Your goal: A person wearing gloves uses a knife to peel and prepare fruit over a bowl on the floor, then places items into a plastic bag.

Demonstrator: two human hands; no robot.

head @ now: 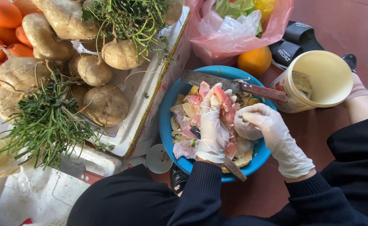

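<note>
Fingers of left hand point(212, 125), white-gloved, wrap a pinkish-red peeled piece point(226, 105) over the blue bowl point(165, 121) of peelings. Right hand point(267, 125), gloved, fingers curled closed on a pale rounded chunk point(247, 129), touching the left. Cleaver point(230, 85) rests across the bowl rim. Cream tub point(318, 79) with side label right of the bowl; pink plastic bag point(234, 33) behind; white foam box point(146, 92) of roots left.

both gloved hands brought together, fingers closed

the left hand point(212, 125) is held palm down with its fingers point(211, 94) stretched forward and curled closed in a grasp. the right hand point(272, 129) is turned inward beside it, fingers point(251, 114) bent and closed, nearly touching the left. both hands are covered by thin white gloves. both forearms are clothed in dark sleeves with ribbed cuffs and are angled in from below.
</note>
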